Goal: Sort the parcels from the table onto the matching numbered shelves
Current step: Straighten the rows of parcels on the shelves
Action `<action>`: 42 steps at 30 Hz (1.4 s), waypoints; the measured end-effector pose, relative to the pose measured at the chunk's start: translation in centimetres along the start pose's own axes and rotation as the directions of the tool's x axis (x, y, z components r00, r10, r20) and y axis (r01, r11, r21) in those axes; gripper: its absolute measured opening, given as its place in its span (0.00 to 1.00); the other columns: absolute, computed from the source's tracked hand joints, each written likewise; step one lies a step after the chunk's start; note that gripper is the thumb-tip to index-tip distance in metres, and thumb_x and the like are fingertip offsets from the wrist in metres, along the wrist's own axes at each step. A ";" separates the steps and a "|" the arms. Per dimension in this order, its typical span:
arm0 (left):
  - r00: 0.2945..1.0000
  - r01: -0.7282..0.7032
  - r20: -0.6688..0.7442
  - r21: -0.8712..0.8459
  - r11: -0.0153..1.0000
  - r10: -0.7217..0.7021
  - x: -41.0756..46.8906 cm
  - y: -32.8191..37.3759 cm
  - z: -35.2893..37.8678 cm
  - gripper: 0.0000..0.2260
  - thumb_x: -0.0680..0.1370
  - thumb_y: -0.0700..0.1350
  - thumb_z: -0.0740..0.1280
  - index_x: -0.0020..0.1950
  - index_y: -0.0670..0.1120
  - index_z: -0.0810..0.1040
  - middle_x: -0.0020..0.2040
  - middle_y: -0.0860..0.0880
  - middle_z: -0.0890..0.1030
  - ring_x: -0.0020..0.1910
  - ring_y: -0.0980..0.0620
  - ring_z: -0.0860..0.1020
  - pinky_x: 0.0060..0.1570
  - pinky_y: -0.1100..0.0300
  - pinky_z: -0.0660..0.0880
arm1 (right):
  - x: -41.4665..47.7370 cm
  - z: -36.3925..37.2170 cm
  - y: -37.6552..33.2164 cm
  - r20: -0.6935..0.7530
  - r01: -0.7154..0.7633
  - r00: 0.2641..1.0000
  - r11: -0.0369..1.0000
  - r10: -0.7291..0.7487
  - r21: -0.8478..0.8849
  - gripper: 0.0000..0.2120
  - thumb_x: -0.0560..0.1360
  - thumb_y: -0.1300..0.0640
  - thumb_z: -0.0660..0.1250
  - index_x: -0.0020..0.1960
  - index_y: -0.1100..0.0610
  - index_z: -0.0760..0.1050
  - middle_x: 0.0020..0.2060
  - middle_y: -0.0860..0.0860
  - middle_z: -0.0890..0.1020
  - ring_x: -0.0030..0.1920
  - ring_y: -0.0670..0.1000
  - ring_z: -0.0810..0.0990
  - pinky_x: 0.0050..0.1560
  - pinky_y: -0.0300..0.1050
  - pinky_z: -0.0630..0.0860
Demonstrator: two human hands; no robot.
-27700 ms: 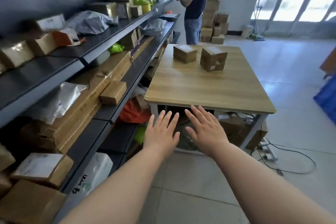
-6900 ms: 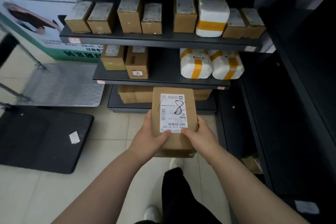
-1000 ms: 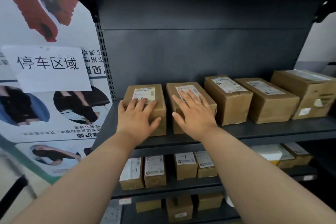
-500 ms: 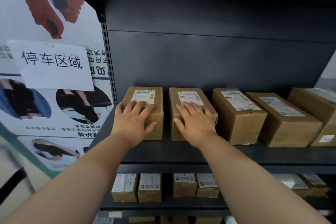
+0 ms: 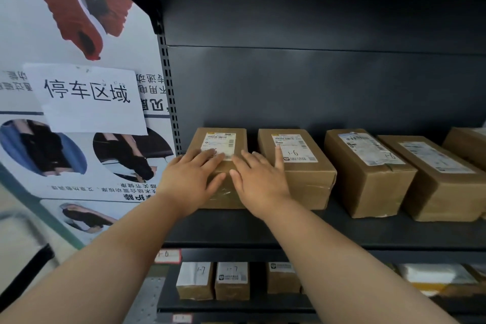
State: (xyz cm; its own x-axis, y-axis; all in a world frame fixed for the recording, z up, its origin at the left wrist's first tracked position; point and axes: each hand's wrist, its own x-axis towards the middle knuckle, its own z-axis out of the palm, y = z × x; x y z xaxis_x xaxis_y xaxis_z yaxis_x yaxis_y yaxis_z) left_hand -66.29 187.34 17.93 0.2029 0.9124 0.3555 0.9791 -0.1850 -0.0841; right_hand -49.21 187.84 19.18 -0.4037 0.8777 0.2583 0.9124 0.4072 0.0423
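A brown cardboard parcel [image 5: 223, 137] with a white label lies at the left end of a dark metal shelf [image 5: 263, 231]. My left hand [image 5: 192, 179] rests flat on its near top, fingers spread. My right hand [image 5: 259, 181] lies flat across the gap between that parcel and the neighbouring parcel [image 5: 302, 166], whose label is marked "1-6". Neither hand grips anything. A red-edged tag [image 5: 168, 255] sits on the shelf's front edge.
Further brown parcels [image 5: 368, 173] stand in a row to the right on the same shelf. Below, a lower shelf holds small boxes marked "1-7" [image 5: 231, 280]. A poster with a paper sign [image 5: 86, 97] covers the wall on the left.
My right hand has slid left from the second parcel toward the gap beside the leftmost one. The left hand stays on the leftmost parcel. The view has tilted slightly.
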 end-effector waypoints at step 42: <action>0.971 -0.238 -0.005 -0.035 0.971 0.238 6.5 16.4 -2.7 0.31 0.75 0.66 0.34 0.78 0.59 0.44 0.79 0.51 0.55 0.77 0.47 0.53 0.74 0.43 0.51 | -4.5 -4.6 19.8 0.115 -0.648 0.760 0.759 0.640 0.064 0.26 0.81 0.46 0.40 0.74 0.51 0.63 0.73 0.55 0.65 0.73 0.57 0.60 0.69 0.68 0.55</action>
State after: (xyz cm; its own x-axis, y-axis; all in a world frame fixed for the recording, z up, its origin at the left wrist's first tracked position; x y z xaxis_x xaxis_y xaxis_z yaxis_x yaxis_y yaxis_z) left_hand -48.85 189.22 21.40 0.4301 0.8405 0.3295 0.9025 -0.4095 -0.1336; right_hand -29.00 190.80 23.26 0.2692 0.9565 0.1122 0.9495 -0.2441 -0.1969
